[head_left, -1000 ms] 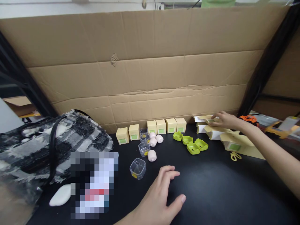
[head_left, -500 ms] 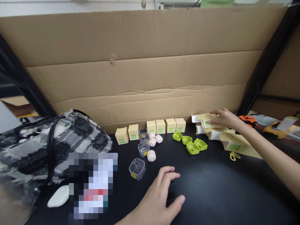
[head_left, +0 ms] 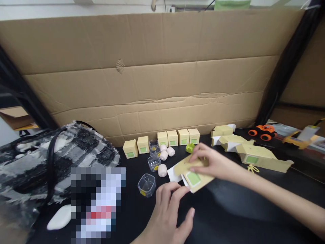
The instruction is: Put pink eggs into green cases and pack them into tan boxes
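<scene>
Gripped in my right hand (head_left: 207, 161) is a flattened yellow cardboard box (head_left: 203, 183) with a green label and white inner flaps, held above the black table. My left hand (head_left: 171, 211) is close below it, fingers apart and holding nothing; its fingertips reach the box's lower corner, and I cannot tell whether they touch. To the left lie several clear plastic cups (head_left: 146, 185) with yellow stickers and several pale pink rounded pieces (head_left: 162, 170). One green holder (head_left: 190, 147) shows behind my right hand; the other green ones are hidden.
Several upright yellow boxes (head_left: 130, 149) line the cardboard wall (head_left: 157, 74). More flattened boxes (head_left: 264, 157) lie at right, near a yellow tie (head_left: 253, 168) and an orange toy truck (head_left: 262, 132). A shaggy black-and-grey bag (head_left: 83, 149) and a white oval object (head_left: 60, 217) are at left.
My right hand has brought one flattened box from the pile at the back right to the middle, close to my left hand. The left hand has stayed nearly in place, fingers still apart.
</scene>
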The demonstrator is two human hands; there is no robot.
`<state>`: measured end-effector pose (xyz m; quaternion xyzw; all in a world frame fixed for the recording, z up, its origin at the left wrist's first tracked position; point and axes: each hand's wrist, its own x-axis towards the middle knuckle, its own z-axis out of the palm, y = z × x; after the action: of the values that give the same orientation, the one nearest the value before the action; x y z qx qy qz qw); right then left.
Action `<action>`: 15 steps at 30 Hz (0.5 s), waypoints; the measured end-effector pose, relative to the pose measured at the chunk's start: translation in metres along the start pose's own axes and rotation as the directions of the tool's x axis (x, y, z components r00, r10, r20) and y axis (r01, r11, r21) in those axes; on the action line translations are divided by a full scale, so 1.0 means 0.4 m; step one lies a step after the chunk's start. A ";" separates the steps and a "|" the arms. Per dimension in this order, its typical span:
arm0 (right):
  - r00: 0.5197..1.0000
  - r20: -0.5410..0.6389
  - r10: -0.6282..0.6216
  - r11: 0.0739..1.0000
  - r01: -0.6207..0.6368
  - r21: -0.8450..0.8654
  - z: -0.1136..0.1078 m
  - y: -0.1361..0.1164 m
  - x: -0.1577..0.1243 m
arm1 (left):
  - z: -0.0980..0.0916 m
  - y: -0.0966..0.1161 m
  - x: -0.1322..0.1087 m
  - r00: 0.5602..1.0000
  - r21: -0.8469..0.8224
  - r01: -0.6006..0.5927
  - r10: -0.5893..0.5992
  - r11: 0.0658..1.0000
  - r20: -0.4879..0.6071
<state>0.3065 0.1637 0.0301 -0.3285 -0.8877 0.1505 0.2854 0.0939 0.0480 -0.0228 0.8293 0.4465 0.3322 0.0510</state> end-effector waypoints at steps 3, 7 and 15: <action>0.993 0.115 0.014 1.000 -0.015 0.003 0.046 -0.023 -0.021 | 0.001 -0.008 0.007 0.996 0.077 -0.033 0.027 0.996 0.080; 0.986 0.127 0.112 0.990 -0.100 -0.096 0.002 0.019 -0.002 | 0.000 -0.009 0.027 0.939 0.048 0.073 -0.085 0.996 0.333; 0.939 0.176 0.294 0.918 -0.225 -0.327 -0.120 0.170 -0.010 | 0.000 0.018 0.069 0.928 0.168 0.100 -0.153 0.981 0.340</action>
<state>0.3719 0.2151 0.0356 -0.4649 -0.8746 0.0853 0.1082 0.1093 0.0650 -0.0063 0.8460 0.5063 0.1408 0.0897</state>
